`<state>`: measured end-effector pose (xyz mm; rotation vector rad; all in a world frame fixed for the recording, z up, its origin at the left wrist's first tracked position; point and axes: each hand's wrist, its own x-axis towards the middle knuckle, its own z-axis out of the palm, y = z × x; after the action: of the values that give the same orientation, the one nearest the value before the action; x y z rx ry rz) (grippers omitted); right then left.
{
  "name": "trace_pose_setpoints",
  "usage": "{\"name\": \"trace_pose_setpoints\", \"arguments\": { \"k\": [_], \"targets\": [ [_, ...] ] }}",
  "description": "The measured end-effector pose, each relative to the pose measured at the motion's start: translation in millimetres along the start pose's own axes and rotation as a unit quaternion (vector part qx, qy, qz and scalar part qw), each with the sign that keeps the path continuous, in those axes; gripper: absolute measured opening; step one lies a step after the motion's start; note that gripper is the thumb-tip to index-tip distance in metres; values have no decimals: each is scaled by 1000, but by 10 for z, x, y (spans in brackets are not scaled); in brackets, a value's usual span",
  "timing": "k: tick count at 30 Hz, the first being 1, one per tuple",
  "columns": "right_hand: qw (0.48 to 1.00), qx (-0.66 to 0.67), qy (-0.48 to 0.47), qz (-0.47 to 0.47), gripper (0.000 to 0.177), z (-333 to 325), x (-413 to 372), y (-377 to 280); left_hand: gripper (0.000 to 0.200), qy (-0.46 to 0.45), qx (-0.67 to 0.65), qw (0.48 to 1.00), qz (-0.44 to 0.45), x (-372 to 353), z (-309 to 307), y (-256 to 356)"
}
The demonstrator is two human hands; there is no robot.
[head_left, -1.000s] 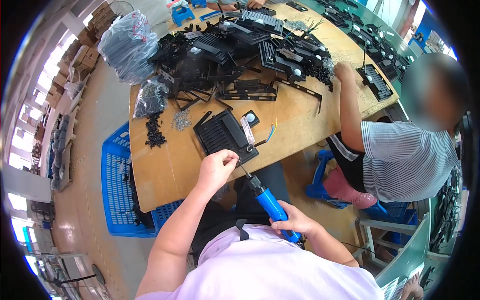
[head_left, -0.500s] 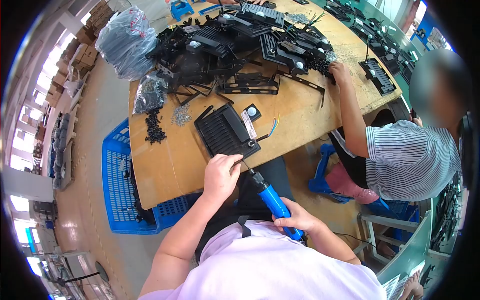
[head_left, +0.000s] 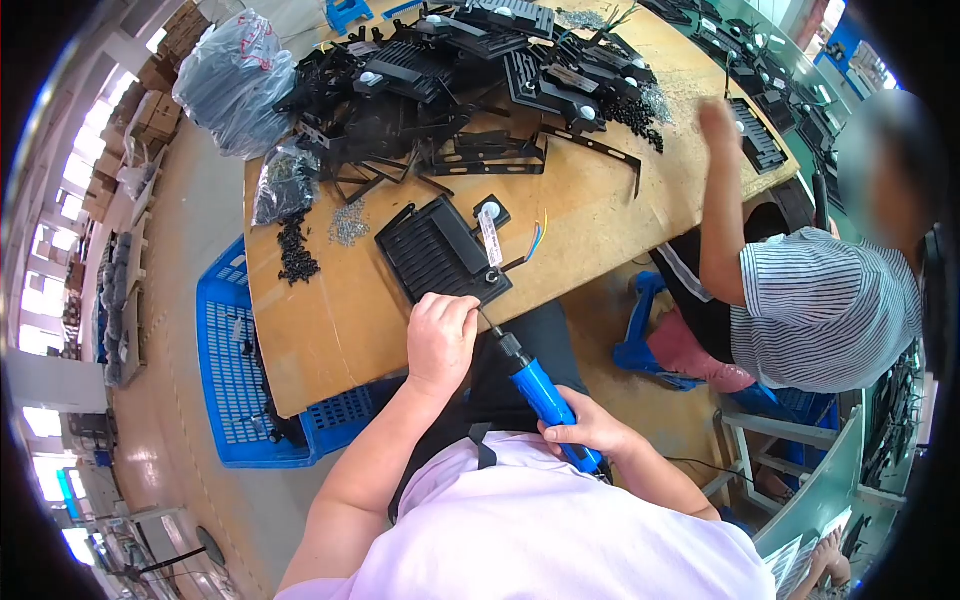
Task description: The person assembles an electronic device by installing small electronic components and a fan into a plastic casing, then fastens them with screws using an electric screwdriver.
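Observation:
A black finned floodlight housing (head_left: 430, 252) lies on the table near its front edge, with a round white sensor (head_left: 490, 210), a white label and coloured wires at its right side. My right hand (head_left: 588, 428) is wrapped round a blue electric screwdriver (head_left: 543, 390), whose bit points up and left toward the housing's near edge. My left hand (head_left: 442, 338) is closed in a pinch at that edge, beside the bit's tip. What its fingertips hold, if anything, is too small to make out.
Behind the housing are piled floodlights and brackets (head_left: 490, 155). Black screws (head_left: 297, 252), silver screws (head_left: 348, 224) and plastic bags (head_left: 287, 183) lie left. A blue crate (head_left: 235, 370) stands below the table's left edge. A co-worker in a striped shirt (head_left: 810, 310) sits right.
The co-worker's hand has moved from the black screws rightward toward another floodlight. The whole view has shifted slightly. My hands keep nearly the same pose at the housing and screwdriver.

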<state>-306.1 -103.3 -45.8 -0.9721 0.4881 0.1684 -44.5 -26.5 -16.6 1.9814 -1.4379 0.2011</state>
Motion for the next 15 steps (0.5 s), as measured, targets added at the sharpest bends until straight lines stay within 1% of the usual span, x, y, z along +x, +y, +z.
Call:
{"name": "trace_pose_setpoints", "arguments": {
  "k": [3,6,7,15],
  "targets": [
    [1000,-7,2,-5,72,8,29,-23,16,3,5,1000,4,15,-38,24],
    [1000,10,-2,-4,72,1,24,-10,19,5,-7,1000,-16,-35,-56,-32],
    [1000,27,-3,4,78,-4,28,-2,19,10,-6,1000,-26,-50,-68,-49],
    [999,37,-5,5,73,-2,28,-44,17,-25,11,1000,-11,-54,-145,-88]
  ]
}}
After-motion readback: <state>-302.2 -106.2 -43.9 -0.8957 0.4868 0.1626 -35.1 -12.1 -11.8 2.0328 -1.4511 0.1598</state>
